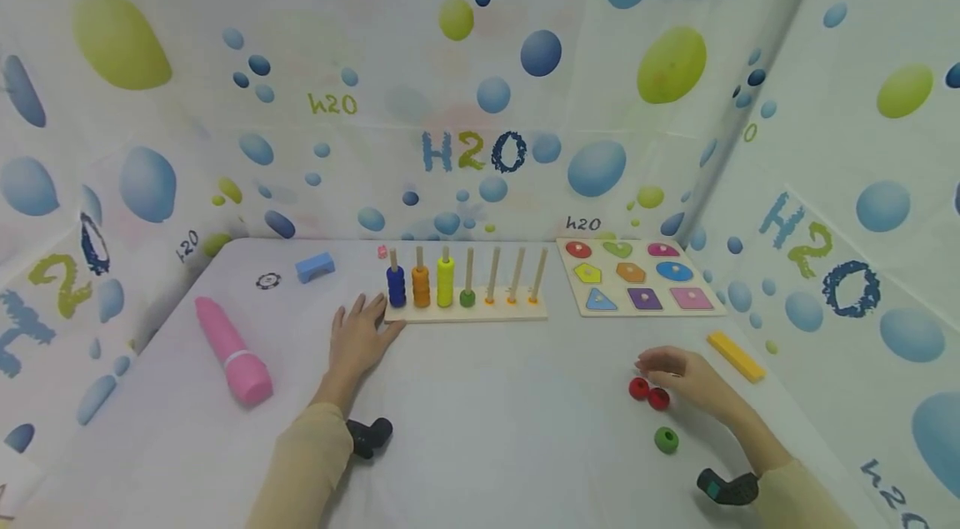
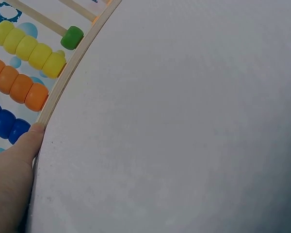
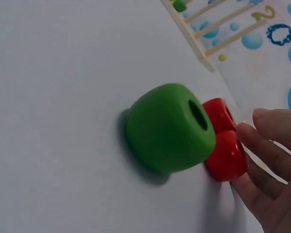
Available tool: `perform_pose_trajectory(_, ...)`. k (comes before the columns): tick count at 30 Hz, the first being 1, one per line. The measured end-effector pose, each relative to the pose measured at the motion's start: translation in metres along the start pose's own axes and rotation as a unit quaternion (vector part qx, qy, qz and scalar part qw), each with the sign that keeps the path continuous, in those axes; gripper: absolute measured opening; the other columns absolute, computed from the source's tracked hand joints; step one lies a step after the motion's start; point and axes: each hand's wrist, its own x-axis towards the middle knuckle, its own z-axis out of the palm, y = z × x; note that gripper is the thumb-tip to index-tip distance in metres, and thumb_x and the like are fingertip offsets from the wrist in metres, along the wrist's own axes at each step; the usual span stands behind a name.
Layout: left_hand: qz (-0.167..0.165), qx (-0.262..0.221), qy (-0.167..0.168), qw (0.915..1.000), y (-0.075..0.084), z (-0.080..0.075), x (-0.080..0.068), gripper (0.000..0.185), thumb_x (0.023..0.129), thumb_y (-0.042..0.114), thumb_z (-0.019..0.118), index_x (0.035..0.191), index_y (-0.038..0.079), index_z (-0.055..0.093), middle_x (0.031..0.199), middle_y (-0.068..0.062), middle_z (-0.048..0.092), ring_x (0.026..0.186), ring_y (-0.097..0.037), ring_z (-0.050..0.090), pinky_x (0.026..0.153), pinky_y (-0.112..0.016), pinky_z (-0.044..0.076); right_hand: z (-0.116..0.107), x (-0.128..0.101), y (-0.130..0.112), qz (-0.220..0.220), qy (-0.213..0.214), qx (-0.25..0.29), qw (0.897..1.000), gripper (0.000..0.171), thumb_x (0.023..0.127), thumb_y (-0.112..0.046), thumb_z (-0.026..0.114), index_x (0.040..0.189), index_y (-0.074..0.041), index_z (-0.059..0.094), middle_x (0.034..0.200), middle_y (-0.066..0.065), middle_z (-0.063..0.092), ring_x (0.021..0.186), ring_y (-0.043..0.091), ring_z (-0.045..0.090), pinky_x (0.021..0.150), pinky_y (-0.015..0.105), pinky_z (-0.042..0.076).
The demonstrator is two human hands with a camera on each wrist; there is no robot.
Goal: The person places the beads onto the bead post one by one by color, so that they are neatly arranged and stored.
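Note:
A wooden bead-stacking frame (image 1: 467, 316) with upright pegs stands at the middle of the table. Blue beads (image 1: 396, 287), orange beads (image 1: 421, 286) and yellow beads (image 1: 446, 283) fill its left pegs; one green bead (image 1: 467, 297) sits low on another. My left hand (image 1: 360, 337) rests at the frame's left end, fingers spread, thumb (image 2: 31, 138) touching the base's front edge. My right hand (image 1: 678, 375) hovers beside two loose red beads (image 1: 648, 393), its fingers loosely bent and holding nothing. Closer to me lies a loose green bead (image 3: 167, 128), hole showing.
A shape puzzle board (image 1: 641, 279) lies at the back right, with a yellow block (image 1: 736, 356) in front of it. On the left are a pink wand-like object (image 1: 234, 352), a blue block (image 1: 315, 266) and a poker chip (image 1: 268, 281). Patterned curtains (image 1: 480, 96) enclose the table.

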Motion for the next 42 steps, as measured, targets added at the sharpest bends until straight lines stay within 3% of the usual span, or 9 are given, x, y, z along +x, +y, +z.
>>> perform_pose_trajectory(7,-0.004,0.000,-0.004,1.0000,0.001,-0.001,0.000,0.071,0.091,0.052,0.055,0.142,0.004,0.041,0.147,-0.015,0.037,0.140,-0.038,0.017,0.112,-0.058,0.000,0.000,-0.023,0.004,-0.027,-0.008,0.019,0.999,0.038,0.090,-0.017,0.065,0.123,0.000,0.055,0.114,0.014,0.064,0.103,0.011,0.061,0.084,0.015,0.048)
perform_pose_trajectory(12,0.002,0.000,0.001,1.0000,0.001,-0.001,-0.001,0.071,0.091,0.052,0.055,0.141,0.004,0.042,0.146,-0.015,0.038,0.140,-0.038,0.018,0.112,-0.058,0.001,0.002,-0.040,0.003,-0.030,0.008,0.000,1.000,0.041,0.089,-0.016,0.066,0.123,0.002,0.054,0.116,0.017,0.063,0.104,0.009,0.060,0.084,0.016,0.049)
perform_pose_trajectory(17,0.005,-0.001,0.002,1.0000,0.000,-0.001,0.000,0.071,0.091,0.052,0.054,0.141,0.004,0.042,0.146,-0.015,0.038,0.139,-0.039,0.018,0.112,-0.058,0.001,0.008,-0.056,-0.004,0.025,0.053,-0.008,0.998,0.046,0.087,-0.016,0.069,0.125,0.002,0.052,0.116,0.017,0.062,0.101,0.018,0.063,0.083,0.024,0.053)
perform_pose_trajectory(22,0.002,-0.005,0.000,1.0000,-0.001,-0.001,0.001,0.072,0.091,0.053,0.053,0.142,0.004,0.040,0.147,-0.015,0.037,0.140,-0.038,0.016,0.112,-0.057,-0.001,0.017,-0.069,-0.011,0.064,0.097,-0.001,0.993,0.047,0.086,-0.016,0.070,0.125,0.001,0.050,0.111,0.015,0.063,0.094,0.014,0.064,0.081,0.028,0.055)
perform_pose_trajectory(30,0.000,-0.012,0.001,0.9999,-0.001,-0.002,0.001,0.071,0.091,0.052,0.055,0.142,0.004,0.041,0.147,-0.015,0.037,0.140,-0.038,0.016,0.112,-0.057,-0.001,0.031,-0.083,-0.018,0.035,0.034,-0.008,0.999,0.038,0.085,-0.021,0.071,0.115,-0.003,0.058,0.109,0.007,0.064,0.091,0.007,0.060,0.080,0.015,0.050)
perform_pose_trajectory(37,0.003,-0.008,0.000,1.0000,0.000,-0.002,-0.001,0.071,0.091,0.051,0.054,0.142,0.003,0.041,0.147,-0.015,0.037,0.140,-0.039,0.017,0.112,-0.057,-0.001,0.036,-0.081,-0.022,0.040,0.039,-0.041,0.998,0.034,0.083,-0.023,0.073,0.111,-0.007,0.062,0.105,0.001,0.066,0.091,0.007,0.061,0.080,0.014,0.049)
perform_pose_trajectory(42,0.004,-0.007,-0.001,1.0000,-0.001,-0.002,-0.001,0.071,0.091,0.051,0.054,0.142,0.003,0.041,0.147,-0.015,0.037,0.140,-0.039,0.017,0.112,-0.058,-0.001,0.037,-0.070,-0.025,0.009,0.040,0.002,0.999,0.036,0.084,-0.022,0.072,0.114,-0.005,0.060,0.107,0.005,0.067,0.095,0.006,0.062,0.081,0.017,0.051)
